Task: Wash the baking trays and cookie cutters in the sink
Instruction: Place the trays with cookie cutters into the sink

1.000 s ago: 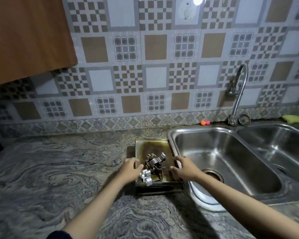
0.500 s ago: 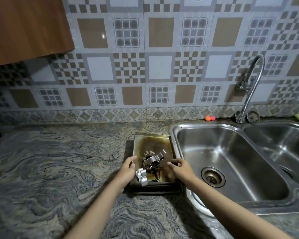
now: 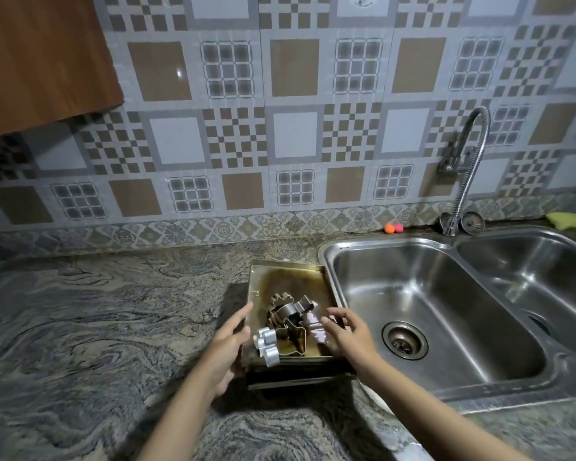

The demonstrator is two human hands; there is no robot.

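Note:
A stained metal baking tray point(image 3: 290, 277) lies stacked on a darker tray point(image 3: 296, 377) on the granite counter, just left of the sink point(image 3: 413, 287). Several metal cookie cutters point(image 3: 288, 322) are piled in the top tray. My left hand point(image 3: 228, 347) is at the tray's left edge, thumb up and fingers spread. On the other side, my right hand point(image 3: 348, 337) hovers over the tray's right edge with fingers apart. Neither hand clearly grips anything. The left sink basin is dry, with only its drain point(image 3: 404, 341) showing.
A flexible tap point(image 3: 469, 154) rises behind the double sink, with a second basin point(image 3: 529, 271) to the right. A yellow sponge point(image 3: 569, 220) and two small orange and pink balls point(image 3: 393, 228) lie by the tiled wall. A wooden cabinet point(image 3: 40, 54) hangs at upper left.
The camera has come closer and tilted slightly. Both hands stay beside the tray, and their fingers have spread wider. The trays and cutters have not moved.

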